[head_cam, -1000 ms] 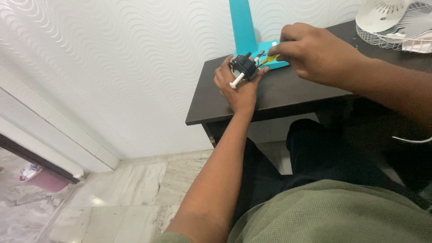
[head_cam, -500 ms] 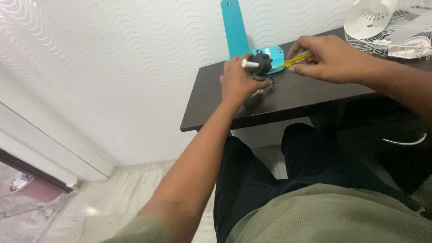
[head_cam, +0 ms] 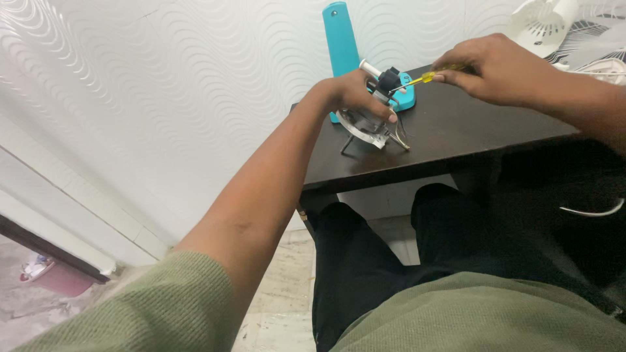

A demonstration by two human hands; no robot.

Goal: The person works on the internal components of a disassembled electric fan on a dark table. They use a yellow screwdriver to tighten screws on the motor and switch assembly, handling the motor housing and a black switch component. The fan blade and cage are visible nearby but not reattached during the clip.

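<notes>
**Green sleeve, dark table, a small motor part under a screwdriver**

Olive-green ribbed cloth fills the near edge of the head view: a sleeve (head_cam: 163, 306) at lower left and the shirt front across the bottom right. Beyond them lie the person's black trousers (head_cam: 391, 261), with pale marbled floor showing between the knees and the wall. Far off to the left of the table, low by the floor, sits a pink tub (head_cam: 55, 279).

Past the knees stands the dark brown table (head_cam: 456, 130). Over its near left part the left hand (head_cam: 355, 94) is wrapped around a small motor assembly (head_cam: 378, 111), fingers curled shut on its body, thumb side toward the wall. The part is held tilted, its clear round plate and thin wire legs reaching down to the tabletop, a white shaft and black knob sticking out above the hand.

Right of that, above the table's middle, the right hand (head_cam: 495, 68) pinches a yellow-handled screwdriver (head_cam: 417, 81) between closed fingertips. Its thin shaft points left and meets the black top of the motor assembly.

Behind the assembly, at the table's back edge against the white wave-patterned wall, rises a teal stand (head_cam: 342, 39) with a flat base. At the table's far right corner lies a white fan housing (head_cam: 548, 26).
</notes>
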